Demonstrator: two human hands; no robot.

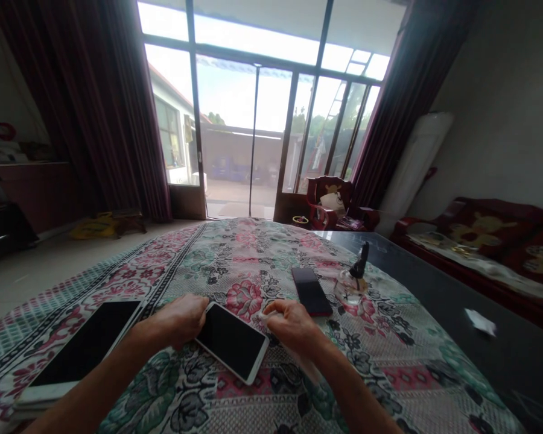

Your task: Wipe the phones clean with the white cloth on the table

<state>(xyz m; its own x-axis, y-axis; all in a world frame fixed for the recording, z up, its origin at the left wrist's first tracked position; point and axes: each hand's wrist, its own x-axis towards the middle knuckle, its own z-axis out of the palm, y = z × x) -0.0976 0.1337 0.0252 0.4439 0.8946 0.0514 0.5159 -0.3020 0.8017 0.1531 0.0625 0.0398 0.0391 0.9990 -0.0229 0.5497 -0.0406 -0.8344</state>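
From here, the white phone lies at six o'clock on the surface; the left hand pinches its ten-o'clock edge, best kept off the glass; at three, the right hand pinches white tissue.

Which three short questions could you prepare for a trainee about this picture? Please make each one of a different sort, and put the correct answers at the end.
1. What does the right hand hold?
2. True or false: the left hand is at the edge of the white-framed phone, whose dark screen faces up.
3. Fill in the colour: to the right of the red-edged phone stands a clear container with a ____ top part.

Key:
1. A thin white cloth or tissue; blur hides which.
2. True.
3. Black.
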